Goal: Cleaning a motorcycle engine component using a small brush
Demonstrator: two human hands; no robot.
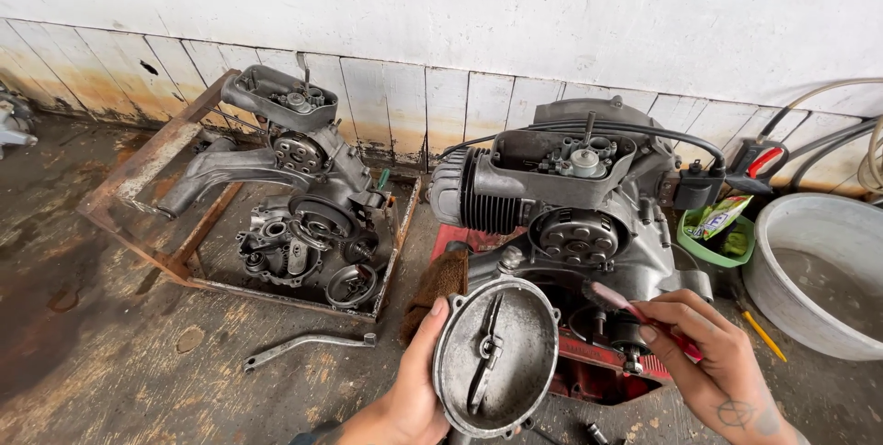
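The left hand grips the rim of a round, dull grey metal cover, its dished inside crossed by a thin lever. The right hand pinches a red-handled brush, bristles toward the grimy, finned engine on its red stand. A second stripped engine sits in a rusty frame. A grey basin holds murky liquid; a green tub holds a packet.

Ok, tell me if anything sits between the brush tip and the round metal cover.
Nothing visible does. The right hand holds the red-handled brush, its bristles just right of the round metal cover, which the left hand holds up by its edge. Only open air shows between them, with the engine behind.
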